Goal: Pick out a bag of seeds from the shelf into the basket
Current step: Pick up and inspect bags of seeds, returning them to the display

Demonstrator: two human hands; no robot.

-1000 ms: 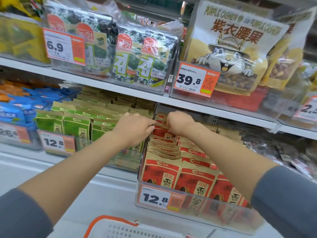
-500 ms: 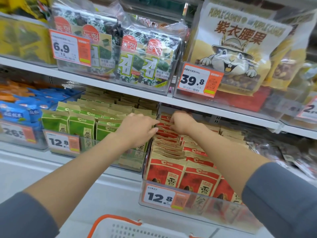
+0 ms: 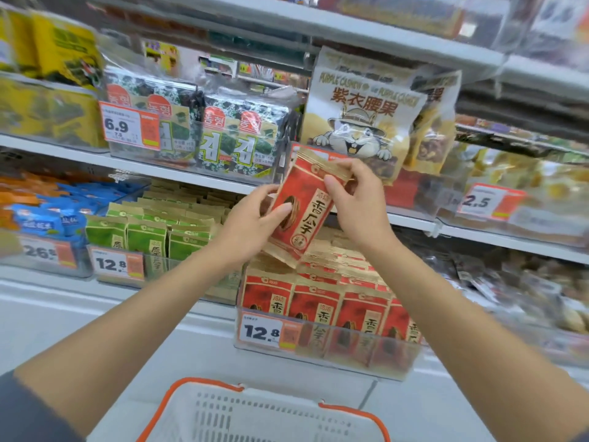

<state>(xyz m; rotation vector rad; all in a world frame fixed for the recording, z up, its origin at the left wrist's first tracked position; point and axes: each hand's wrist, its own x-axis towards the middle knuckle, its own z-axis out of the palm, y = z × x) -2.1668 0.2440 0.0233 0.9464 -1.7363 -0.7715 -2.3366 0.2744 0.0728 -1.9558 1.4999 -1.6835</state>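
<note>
Seed bag (image 3: 306, 205) between both hands

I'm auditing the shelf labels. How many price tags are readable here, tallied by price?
12.8 tags: 2
6.9 tag: 1
2.5 tag: 1
26-something tag: 1
Total: 5
The held red seed bag may hide another.

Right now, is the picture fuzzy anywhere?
Head view: the edges smear, worst on the dark packets at right and the top shelf; the red seed bag, held by left hand and right hand, is sharp enough to read; the wide lens bends the shelves.
</note>
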